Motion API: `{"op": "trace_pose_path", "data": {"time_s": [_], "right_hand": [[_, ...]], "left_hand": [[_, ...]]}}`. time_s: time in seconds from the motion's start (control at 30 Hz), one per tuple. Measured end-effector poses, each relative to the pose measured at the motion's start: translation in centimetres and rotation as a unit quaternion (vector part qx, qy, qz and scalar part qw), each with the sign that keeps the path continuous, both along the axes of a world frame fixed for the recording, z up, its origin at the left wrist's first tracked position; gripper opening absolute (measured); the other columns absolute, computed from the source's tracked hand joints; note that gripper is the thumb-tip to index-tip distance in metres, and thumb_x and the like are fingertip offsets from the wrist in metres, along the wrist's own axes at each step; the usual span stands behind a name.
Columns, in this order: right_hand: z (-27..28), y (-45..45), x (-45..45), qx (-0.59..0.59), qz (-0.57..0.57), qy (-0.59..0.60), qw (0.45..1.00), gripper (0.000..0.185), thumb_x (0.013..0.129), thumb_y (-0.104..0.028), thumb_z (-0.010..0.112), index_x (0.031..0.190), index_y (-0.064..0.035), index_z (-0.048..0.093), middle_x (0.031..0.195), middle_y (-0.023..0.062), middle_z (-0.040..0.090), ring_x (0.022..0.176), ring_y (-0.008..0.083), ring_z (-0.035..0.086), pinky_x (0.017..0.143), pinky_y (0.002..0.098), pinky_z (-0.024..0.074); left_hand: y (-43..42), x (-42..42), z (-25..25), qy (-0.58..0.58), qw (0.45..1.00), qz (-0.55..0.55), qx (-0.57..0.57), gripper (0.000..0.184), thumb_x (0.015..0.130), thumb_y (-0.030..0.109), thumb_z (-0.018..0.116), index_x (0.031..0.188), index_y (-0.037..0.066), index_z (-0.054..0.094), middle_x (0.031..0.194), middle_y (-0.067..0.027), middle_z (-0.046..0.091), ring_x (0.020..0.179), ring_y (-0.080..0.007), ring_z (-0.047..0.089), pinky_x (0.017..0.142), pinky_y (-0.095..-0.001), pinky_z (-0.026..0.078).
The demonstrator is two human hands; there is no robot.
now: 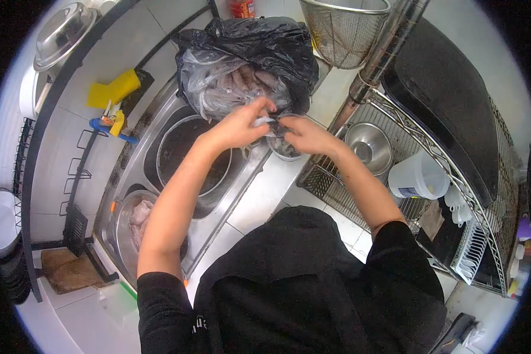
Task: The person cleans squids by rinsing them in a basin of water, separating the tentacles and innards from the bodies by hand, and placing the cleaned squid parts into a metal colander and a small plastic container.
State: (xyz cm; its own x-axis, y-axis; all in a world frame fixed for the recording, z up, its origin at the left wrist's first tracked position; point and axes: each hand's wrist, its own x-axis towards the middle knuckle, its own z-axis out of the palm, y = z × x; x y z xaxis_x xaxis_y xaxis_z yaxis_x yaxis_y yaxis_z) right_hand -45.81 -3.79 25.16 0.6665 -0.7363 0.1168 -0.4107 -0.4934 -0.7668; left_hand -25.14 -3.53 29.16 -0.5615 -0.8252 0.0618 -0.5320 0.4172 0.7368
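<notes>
**Piece held low over the tub**

Your left hand (239, 128) seems to pinch a pale piece (264, 121) between thumb and fingers. Your right hand (308, 134) meets its dark end with bent fingers; you cannot tell whether that grip is closed. You have the piece above the tub (288, 157), probably so that drips or scraps land inside. The tub sits on the counter (259, 190) beside the sink (240, 180); just beyond it, the black bag (277, 44) gapes towards you, likely to leave its pale, squid-like load within reach.

Your fingers hide where the piece begins and ends, and your right hand covers part of the tub. The pot (162, 156) in the sink is too dark inside to read. Your left forearm cuts across the bowl (123, 227), hiding some of its pale contents.
</notes>
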Motion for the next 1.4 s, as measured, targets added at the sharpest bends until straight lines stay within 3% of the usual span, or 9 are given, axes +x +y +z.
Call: {"op": "trace_pose_path", "data": {"time_s": [0.03, 0.07, 0.13, 0.37, 0.53, 0.63, 1.07, 1.4], "right_hand": [[0.3, -0.1, 0.0, 0.113, 0.013, 0.009, 0.993, 0.012, 0.081, -0.006, 0.045, 0.089, 0.0015, 0.048, 0.071, 0.0115, 0.051, 0.067, 0.0201, 0.054, 0.061, 0.0332, 0.0434], [-0.1, -0.3, -0.1, 0.113, 0.012, 0.009, 0.993, 0.012, 0.081, -0.006, 0.045, 0.089, 0.0015, 0.048, 0.071, 0.0115, 0.051, 0.067, 0.0201, 0.054, 0.061, 0.0332, 0.0434], [-1.4, -0.9, 0.1, 0.083, 0.032, 0.002, 0.996, 0.023, 0.086, -0.013, 0.045, 0.098, 0.0047, 0.05, 0.09, 0.0233, 0.058, 0.085, 0.0397, 0.054, 0.073, 0.0422, 0.0429], [-3.2, -1.0, 0.0, -0.004, 0.033, -0.015, 0.999, 0.016, 0.086, -0.009, 0.04, 0.091, 0.0038, 0.048, 0.087, 0.0237, 0.053, 0.086, 0.0394, 0.052, 0.074, 0.0431, 0.0404], [-3.2, -0.7, -0.1, -0.099, 0.033, -0.073, 0.992, 0.008, 0.075, 0.0, 0.042, 0.082, 0.0026, 0.044, 0.079, 0.0228, 0.049, 0.078, 0.0394, 0.049, 0.071, 0.0444, 0.0389], [-3.3, -0.7, -0.1, -0.12, 0.032, -0.041, 0.991, 0.007, 0.073, 0.001, 0.043, 0.08, 0.0028, 0.044, 0.078, 0.0222, 0.049, 0.078, 0.0389, 0.049, 0.071, 0.0445, 0.0387], [-3.2, -0.2, 0.5, -0.154, 0.035, -0.055, 0.986, 0.005, 0.078, 0.001, 0.044, 0.081, 0.0031, 0.041, 0.077, 0.0198, 0.045, 0.076, 0.0369, 0.046, 0.068, 0.0419, 0.0377], [-2.1, 0.7, 0.5, -0.113, 0.03, -0.066, 0.991, 0.006, 0.074, 0.003, 0.043, 0.08, 0.0032, 0.04, 0.075, 0.0199, 0.043, 0.074, 0.0373, 0.045, 0.067, 0.0418, 0.0366]], "left_hand": [[-0.1, -0.2, -0.2, 0.027, 0.999, -0.014, -0.038, 0.039, 0.074, 0.012, 0.056, 0.11, 0.004, 0.045, 0.088, -0.0166, 0.06, 0.077, -0.0285, 0.058, 0.073, -0.0354, 0.045], [-0.2, -0.2, -0.4, 0.027, 0.999, -0.015, -0.037, 0.039, 0.074, 0.012, 0.056, 0.11, 0.004, 0.045, 0.088, -0.0166, 0.06, 0.077, -0.0285, 0.058, 0.073, -0.0354, 0.045], [-0.2, -0.2, 0.2, 0.002, 1.0, 0.003, -0.006, 0.037, 0.075, 0.011, 0.056, 0.11, 0.005, 0.045, 0.091, -0.018, 0.06, 0.081, -0.0317, 0.059, 0.075, -0.0366, 0.044], [-0.6, 0.8, 0.1, 0.003, 0.998, 0.022, -0.058, 0.037, 0.077, 0.011, 0.054, 0.111, 0.005, 0.043, 0.094, -0.0211, 0.059, 0.09, -0.036, 0.058, 0.079, -0.0389, 0.044], [-0.4, 1.8, 0.8, -0.045, 0.998, 0.017, -0.037, 0.037, 0.077, 0.012, 0.055, 0.111, 0.005, 0.043, 0.097, -0.0222, 0.058, 0.093, -0.0372, 0.057, 0.08, -0.0406, 0.043], [-0.4, 2.3, 0.6, -0.032, 0.998, 0.016, -0.046, 0.037, 0.077, 0.011, 0.055, 0.111, 0.005, 0.042, 0.096, -0.0213, 0.058, 0.092, -0.0374, 0.057, 0.08, -0.0405, 0.043], [0.8, 3.7, 1.5, -0.041, 0.996, 0.039, -0.066, 0.037, 0.077, 0.009, 0.056, 0.111, 0.003, 0.042, 0.095, -0.021, 0.058, 0.091, -0.0369, 0.058, 0.078, -0.0396, 0.044], [1.2, 4.0, 2.1, -0.036, 0.996, 0.056, -0.054, 0.038, 0.078, 0.007, 0.053, 0.114, 0.003, 0.041, 0.1, -0.0216, 0.057, 0.1, -0.0345, 0.055, 0.085, -0.0373, 0.042]]}}
